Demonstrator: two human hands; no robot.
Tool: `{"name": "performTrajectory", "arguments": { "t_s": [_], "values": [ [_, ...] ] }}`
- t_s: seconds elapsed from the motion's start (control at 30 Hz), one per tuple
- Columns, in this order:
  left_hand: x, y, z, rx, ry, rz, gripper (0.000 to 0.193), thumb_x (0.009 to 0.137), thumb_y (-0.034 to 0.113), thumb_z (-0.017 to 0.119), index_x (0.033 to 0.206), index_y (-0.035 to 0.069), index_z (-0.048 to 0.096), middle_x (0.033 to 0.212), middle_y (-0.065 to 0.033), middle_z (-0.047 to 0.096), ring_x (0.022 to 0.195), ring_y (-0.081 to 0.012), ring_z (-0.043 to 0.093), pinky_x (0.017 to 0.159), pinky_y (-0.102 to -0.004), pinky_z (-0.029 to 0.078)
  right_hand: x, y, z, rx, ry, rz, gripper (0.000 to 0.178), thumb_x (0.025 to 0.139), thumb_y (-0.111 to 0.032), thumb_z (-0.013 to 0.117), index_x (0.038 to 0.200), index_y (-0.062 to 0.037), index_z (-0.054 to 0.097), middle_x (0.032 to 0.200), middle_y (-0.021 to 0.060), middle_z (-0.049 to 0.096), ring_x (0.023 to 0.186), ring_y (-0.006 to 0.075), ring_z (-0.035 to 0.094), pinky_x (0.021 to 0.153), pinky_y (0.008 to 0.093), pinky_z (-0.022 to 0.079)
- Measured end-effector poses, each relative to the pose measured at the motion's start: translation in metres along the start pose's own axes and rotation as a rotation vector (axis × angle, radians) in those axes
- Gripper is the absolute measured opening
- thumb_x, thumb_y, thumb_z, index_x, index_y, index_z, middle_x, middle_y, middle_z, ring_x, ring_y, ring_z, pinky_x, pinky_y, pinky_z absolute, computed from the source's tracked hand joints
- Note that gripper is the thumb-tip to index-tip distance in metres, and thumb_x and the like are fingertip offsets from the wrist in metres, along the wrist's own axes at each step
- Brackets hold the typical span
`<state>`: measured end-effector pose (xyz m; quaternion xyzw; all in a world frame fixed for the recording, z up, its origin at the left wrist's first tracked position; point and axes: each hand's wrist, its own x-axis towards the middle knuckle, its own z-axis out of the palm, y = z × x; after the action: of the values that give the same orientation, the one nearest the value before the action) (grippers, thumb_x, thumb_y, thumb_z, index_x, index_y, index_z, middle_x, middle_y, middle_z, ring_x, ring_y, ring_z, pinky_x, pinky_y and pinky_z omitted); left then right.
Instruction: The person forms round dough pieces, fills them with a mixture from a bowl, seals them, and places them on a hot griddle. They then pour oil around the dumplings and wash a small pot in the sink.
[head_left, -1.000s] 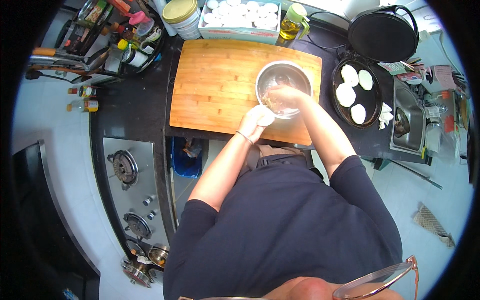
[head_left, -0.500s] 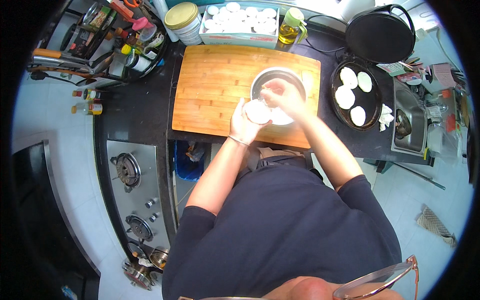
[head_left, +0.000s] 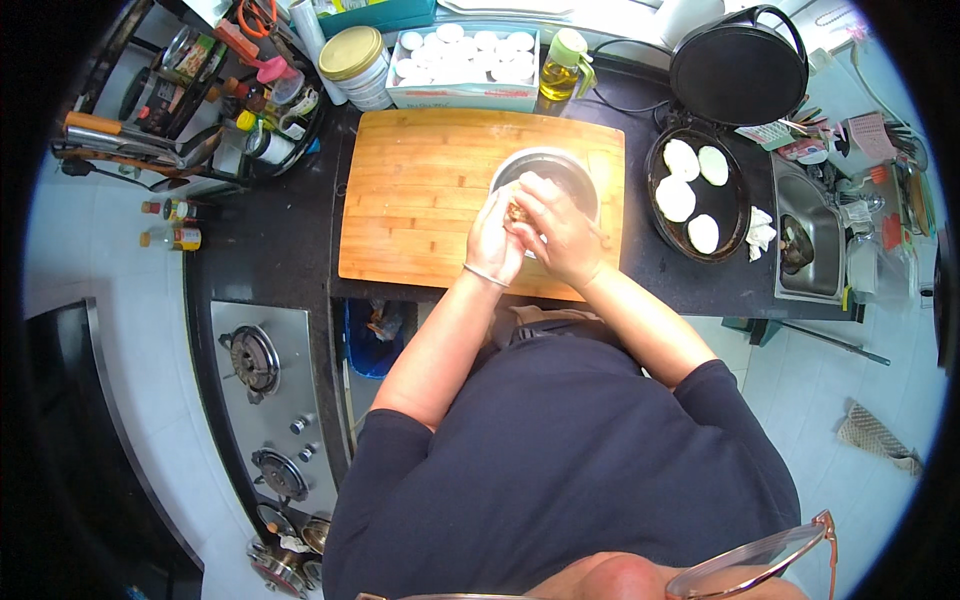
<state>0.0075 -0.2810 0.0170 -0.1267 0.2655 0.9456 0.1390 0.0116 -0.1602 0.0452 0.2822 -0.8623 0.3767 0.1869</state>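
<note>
My left hand (head_left: 490,240) is cupped, palm up, around a round of dough, most of which the fingers hide. A brown, crumbly filling (head_left: 517,212) shows between my two hands. Over it bends my right hand (head_left: 565,242), its fingers curled down onto the dough and filling from the right. Both hands are above the near side of a round metal bowl (head_left: 592,180), whose contents they largely cover. The bowl rests on the right half of a wooden board (head_left: 410,190).
Right of the board, an open electric pan (head_left: 708,222) holds several flat white dough rounds (head_left: 677,198). Behind the board stand a tub (head_left: 355,65), an egg box (head_left: 465,95) and an oil bottle (head_left: 563,68). A sink (head_left: 808,270) lies far right, a gas hob (head_left: 275,380) left.
My right hand has moved from over the bowl to the dough in my left palm. Brown filling now shows where the white round was visible. The whole view has shifted slightly.
</note>
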Motion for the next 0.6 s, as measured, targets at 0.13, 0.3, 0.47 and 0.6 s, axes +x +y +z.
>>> {"name": "performTrajectory", "arguments": {
  "t_s": [0.13,0.3,0.47,0.6],
  "values": [
    [-0.001,0.007,0.006,0.001,0.019,0.044,0.029,0.096,0.019,0.037,0.116,0.001,0.049,0.114,-0.0096,0.055,0.104,-0.0194,0.054,0.09,-0.0309,0.044,0.003,-0.002,-0.007,-0.053,-0.064,-0.132,0.047,0.07,-0.006,0.065,0.115,0.0014,0.053,0.119,0.0181,0.052,0.11,0.034,0.05,0.095,0.0397,0.04],
    [0.001,-0.001,0.006,0.114,0.034,0.147,0.028,0.095,0.018,0.04,0.116,0.001,0.049,0.114,-0.0097,0.055,0.104,-0.0187,0.054,0.089,-0.0316,0.045,0.0,-0.003,-0.005,-0.115,-0.041,-0.143,0.045,0.07,-0.002,0.063,0.114,0.0023,0.054,0.117,0.0179,0.054,0.11,0.0324,0.052,0.096,0.0391,0.04],
    [-0.003,0.001,-0.008,0.153,0.092,-0.012,0.032,0.095,0.022,0.04,0.119,0.001,0.046,0.111,-0.0107,0.055,0.103,-0.0201,0.055,0.085,-0.0308,0.048,-0.009,0.013,0.0,0.419,-0.049,0.299,0.051,0.067,-0.007,0.071,0.113,0.0024,0.054,0.116,0.0179,0.054,0.112,0.0309,0.051,0.096,0.038,0.04],
    [-0.005,0.01,-0.002,-0.081,-0.055,-0.156,0.04,0.097,0.033,0.032,0.121,0.003,0.044,0.111,-0.0102,0.055,0.103,-0.0207,0.055,0.082,-0.03,0.05,0.012,0.008,-0.008,0.209,-0.105,0.152,0.063,0.064,-0.017,0.077,0.119,-0.0013,0.051,0.119,0.0184,0.052,0.113,0.03,0.049,0.096,0.0357,0.038]
  ]
}}
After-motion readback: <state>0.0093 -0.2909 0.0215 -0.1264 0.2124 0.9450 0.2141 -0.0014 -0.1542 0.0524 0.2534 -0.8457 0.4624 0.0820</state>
